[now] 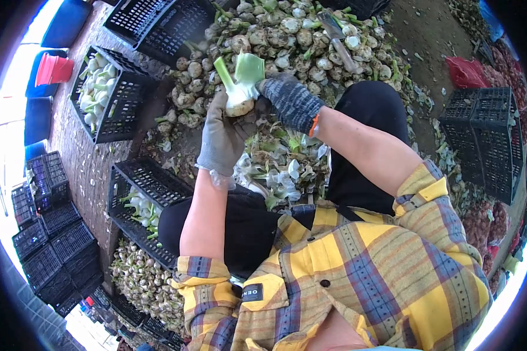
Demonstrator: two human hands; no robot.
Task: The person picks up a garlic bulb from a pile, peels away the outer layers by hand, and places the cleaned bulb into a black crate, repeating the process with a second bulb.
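My left hand [221, 134], in a grey work glove, is closed around a large whitish garlic bulb [239, 105] from below and the left side. The bulb is upright, with a thin green stalk and a broad pale green leaf [249, 68] at its top. My right hand [293, 104], in a dark knitted glove, is closed at the bulb's right side, its fingertips against the base of the broad leaf. What exactly those fingertips pinch is partly hidden. Beneath my hands lies a heap of peeled skins and leaf scraps [284, 169] between my legs.
In front is a big pile of unpeeled bulbs [304, 38], with a knife-like tool [344, 55] on it. Black crates of cleaned bulbs [123, 108] [149, 175] stand at left, near a red bucket [54, 69]. Another black crate [483, 137] and a red sack [467, 71] are at right.
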